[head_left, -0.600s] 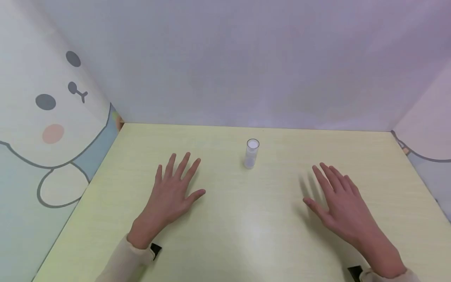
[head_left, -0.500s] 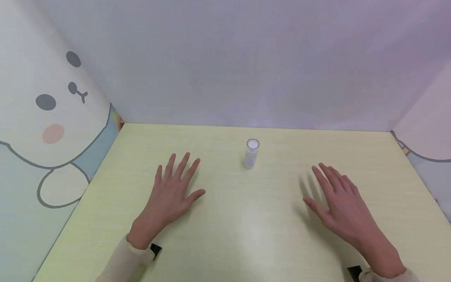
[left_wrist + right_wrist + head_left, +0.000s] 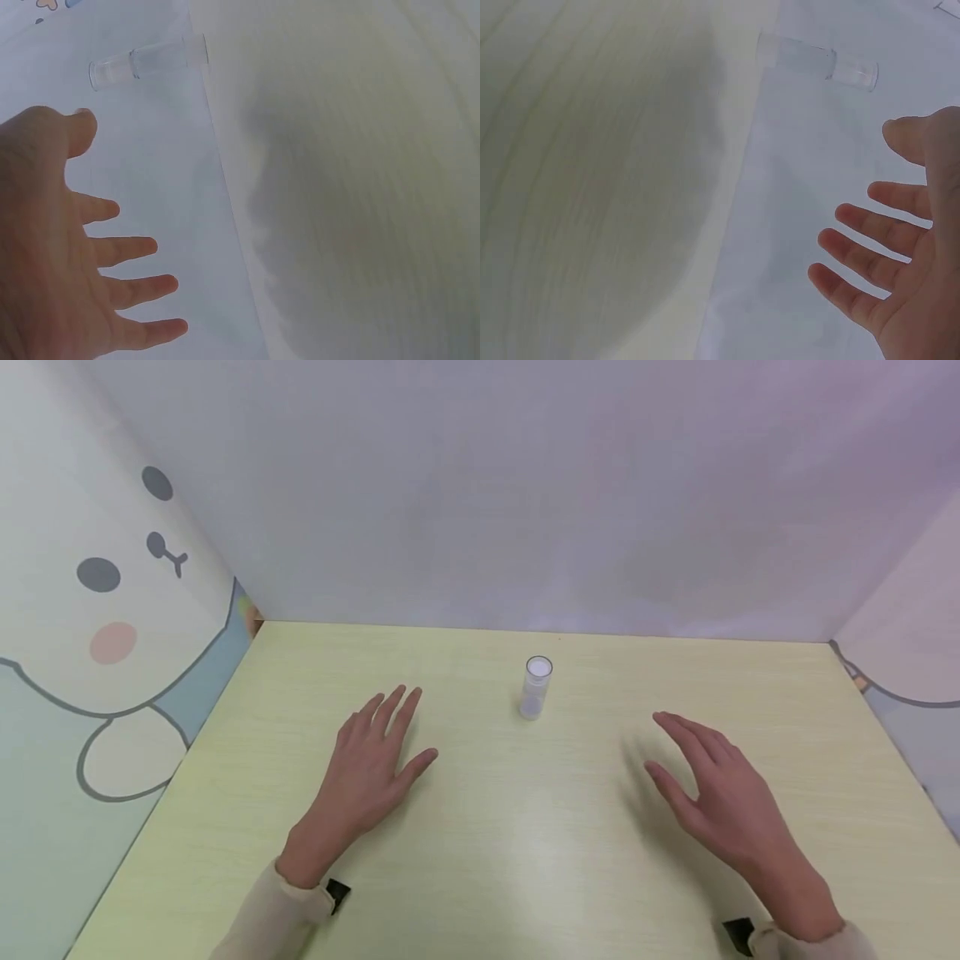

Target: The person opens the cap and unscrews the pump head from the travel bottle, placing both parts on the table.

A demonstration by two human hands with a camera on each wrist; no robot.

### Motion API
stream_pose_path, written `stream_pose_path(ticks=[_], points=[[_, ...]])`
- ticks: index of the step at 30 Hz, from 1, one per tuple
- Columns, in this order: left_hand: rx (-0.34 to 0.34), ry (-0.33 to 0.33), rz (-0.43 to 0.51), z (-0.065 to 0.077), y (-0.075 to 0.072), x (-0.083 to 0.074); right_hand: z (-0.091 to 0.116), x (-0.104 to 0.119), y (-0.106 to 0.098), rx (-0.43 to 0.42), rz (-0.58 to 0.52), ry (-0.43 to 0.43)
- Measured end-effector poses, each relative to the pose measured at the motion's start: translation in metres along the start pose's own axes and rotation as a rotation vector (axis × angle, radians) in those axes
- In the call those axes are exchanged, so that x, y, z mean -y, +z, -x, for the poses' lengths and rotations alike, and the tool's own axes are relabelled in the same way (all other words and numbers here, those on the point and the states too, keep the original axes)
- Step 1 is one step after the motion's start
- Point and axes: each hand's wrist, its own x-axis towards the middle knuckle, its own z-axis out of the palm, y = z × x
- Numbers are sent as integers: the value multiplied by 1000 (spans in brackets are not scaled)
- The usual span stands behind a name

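Note:
A small clear cylindrical vial with a whitish top stands upright on the pale wooden table, toward its back edge. My left hand is to the left of the vial and nearer to me, fingers spread and holding nothing. On the other side, my right hand hovers above the table, its thumb apart from its gently bent fingers. Neither hand touches the vial. Both wrist views show the vial beyond the thumb, in the left wrist view as a clear tube and likewise a tube in the right.
A plain pale backdrop rises behind the table's back edge. On the left, a side panel carries a cartoon animal face. Another printed panel borders the right side. Dark straps show at the sleeves.
The fingers of both hands have drawn closer together, and the right hand has turned slightly inward. Both forearms have shifted a little toward the middle. The vial stands where it was.

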Motion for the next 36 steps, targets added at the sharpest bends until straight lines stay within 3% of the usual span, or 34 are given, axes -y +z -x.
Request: stream_pose_path(ticks=[10,24,36], points=[[-74,19,101,-7,7,-9,-8,8,6,-33,-23,7],[-25,-24,209,-24,13,-28,-27,18,15,-57,-75,-39],[-2,-28,224,-29,15,-30,-32,21,16,-60,-101,-38]])
